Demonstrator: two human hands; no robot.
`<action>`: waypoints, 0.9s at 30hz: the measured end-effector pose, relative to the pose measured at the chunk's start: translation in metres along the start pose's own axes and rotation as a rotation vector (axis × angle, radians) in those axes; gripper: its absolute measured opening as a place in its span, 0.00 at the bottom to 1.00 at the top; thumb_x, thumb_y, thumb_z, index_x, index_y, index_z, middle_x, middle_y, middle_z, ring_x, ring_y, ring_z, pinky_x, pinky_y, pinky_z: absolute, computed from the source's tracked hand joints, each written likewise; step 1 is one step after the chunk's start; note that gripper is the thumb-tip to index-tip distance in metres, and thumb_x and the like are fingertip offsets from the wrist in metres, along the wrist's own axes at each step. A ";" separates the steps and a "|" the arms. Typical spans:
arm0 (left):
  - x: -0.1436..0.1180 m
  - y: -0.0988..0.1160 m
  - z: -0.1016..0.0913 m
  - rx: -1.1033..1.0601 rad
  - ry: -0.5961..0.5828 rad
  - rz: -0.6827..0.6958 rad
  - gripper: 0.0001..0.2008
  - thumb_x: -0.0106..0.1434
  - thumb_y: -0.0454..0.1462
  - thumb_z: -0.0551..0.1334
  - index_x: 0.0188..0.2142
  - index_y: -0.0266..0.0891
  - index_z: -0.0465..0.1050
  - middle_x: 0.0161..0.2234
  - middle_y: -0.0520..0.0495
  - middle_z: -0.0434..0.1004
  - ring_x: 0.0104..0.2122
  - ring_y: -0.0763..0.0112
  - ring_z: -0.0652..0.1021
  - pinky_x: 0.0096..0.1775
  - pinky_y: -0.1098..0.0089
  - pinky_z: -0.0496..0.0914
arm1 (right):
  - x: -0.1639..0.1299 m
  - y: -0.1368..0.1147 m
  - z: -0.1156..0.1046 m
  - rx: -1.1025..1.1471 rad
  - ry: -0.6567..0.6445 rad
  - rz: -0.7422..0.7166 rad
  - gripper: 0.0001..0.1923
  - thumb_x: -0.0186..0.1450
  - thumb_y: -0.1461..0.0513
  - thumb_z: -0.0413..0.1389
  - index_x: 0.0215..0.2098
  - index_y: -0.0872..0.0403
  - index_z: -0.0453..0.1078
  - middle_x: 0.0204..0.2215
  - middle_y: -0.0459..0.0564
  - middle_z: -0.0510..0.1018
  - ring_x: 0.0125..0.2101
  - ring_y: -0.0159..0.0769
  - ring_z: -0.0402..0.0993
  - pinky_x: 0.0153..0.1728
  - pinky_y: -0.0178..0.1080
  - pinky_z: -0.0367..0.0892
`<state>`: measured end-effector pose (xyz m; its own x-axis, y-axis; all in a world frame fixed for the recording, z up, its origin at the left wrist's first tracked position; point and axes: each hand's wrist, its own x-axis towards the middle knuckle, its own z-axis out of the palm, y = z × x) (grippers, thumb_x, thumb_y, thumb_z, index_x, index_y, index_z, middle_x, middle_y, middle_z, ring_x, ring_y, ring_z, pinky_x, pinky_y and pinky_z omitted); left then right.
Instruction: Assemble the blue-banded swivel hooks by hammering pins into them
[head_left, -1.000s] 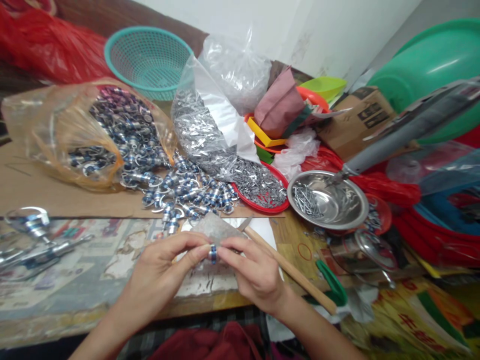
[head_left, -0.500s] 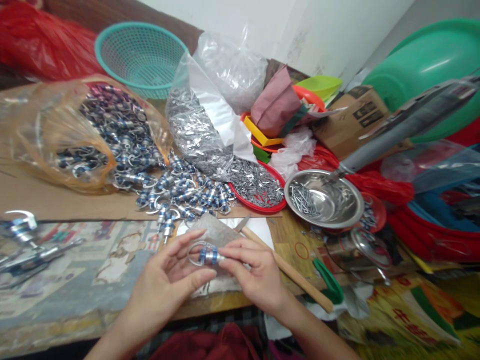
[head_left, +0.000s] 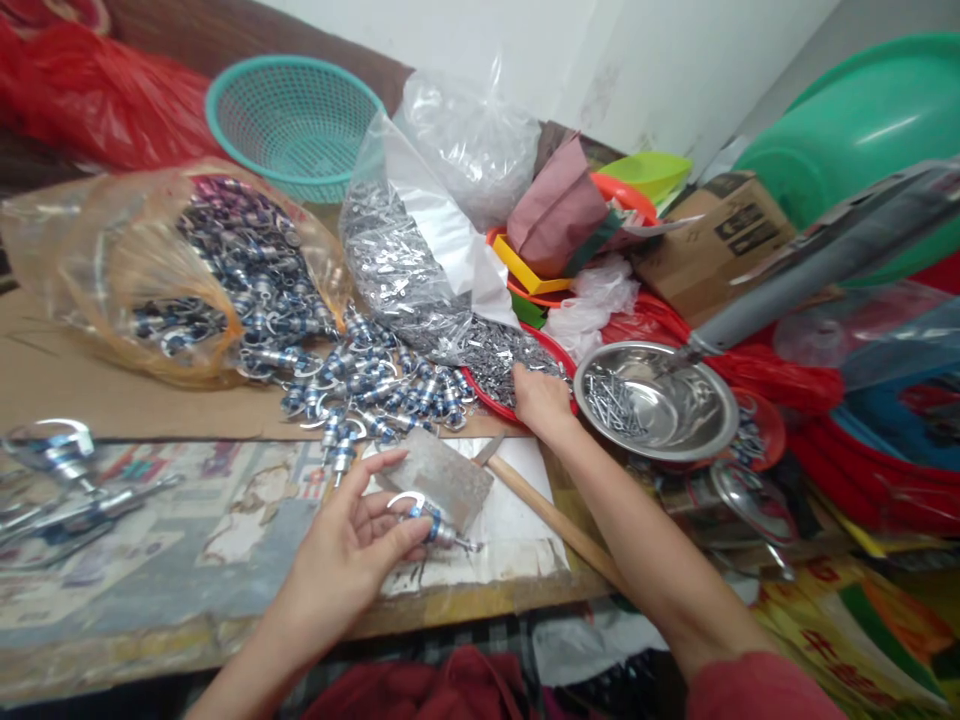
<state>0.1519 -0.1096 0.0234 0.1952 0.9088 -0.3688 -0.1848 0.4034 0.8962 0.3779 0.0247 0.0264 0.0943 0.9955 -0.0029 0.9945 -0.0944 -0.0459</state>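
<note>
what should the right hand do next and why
Probably pinch up one of the small metal pieces: the right hand is down at the red tray holding them, while the left hand holds a blue-and-silver fitting.

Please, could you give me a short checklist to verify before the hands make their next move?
1. Left hand holds the blue-and-silver piece: ok.
2. Right hand is at the red tray of small metal parts: ok.
3. Right hand has gripped a part: cannot tell, its fingertips are hidden.
4. Piece touches the metal block: cannot tell; they overlap in view.
5. Wooden-handled tool fully visible: not ok, the right forearm hides the handle's near end.
</note>
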 end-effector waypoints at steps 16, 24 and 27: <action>0.003 -0.005 -0.004 -0.159 -0.020 0.005 0.41 0.44 0.34 0.69 0.55 0.42 0.49 0.24 0.55 0.74 0.27 0.68 0.78 0.33 0.65 0.74 | -0.127 -0.053 0.004 0.716 0.356 -0.937 0.11 0.59 0.71 0.49 0.33 0.58 0.72 0.30 0.52 0.78 0.33 0.34 0.74 0.34 0.37 0.70; 0.003 -0.007 -0.005 -0.155 -0.006 0.010 0.38 0.44 0.33 0.69 0.54 0.38 0.57 0.25 0.53 0.77 0.28 0.70 0.77 0.32 0.70 0.74 | -0.134 -0.052 0.003 0.487 0.481 -0.978 0.10 0.62 0.71 0.47 0.33 0.62 0.71 0.28 0.56 0.77 0.33 0.37 0.72 0.32 0.38 0.70; 0.003 -0.007 -0.006 -0.099 0.022 -0.006 0.30 0.44 0.34 0.69 0.48 0.34 0.66 0.27 0.50 0.79 0.29 0.70 0.77 0.33 0.72 0.74 | -0.135 -0.050 0.001 0.455 0.437 -0.973 0.11 0.63 0.71 0.46 0.34 0.62 0.71 0.29 0.56 0.77 0.34 0.38 0.72 0.34 0.39 0.70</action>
<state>0.1483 -0.1090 0.0144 0.1755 0.9080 -0.3805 -0.2781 0.4165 0.8656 0.3155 -0.1047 0.0280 -0.6054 0.5534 0.5721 0.5555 0.8085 -0.1942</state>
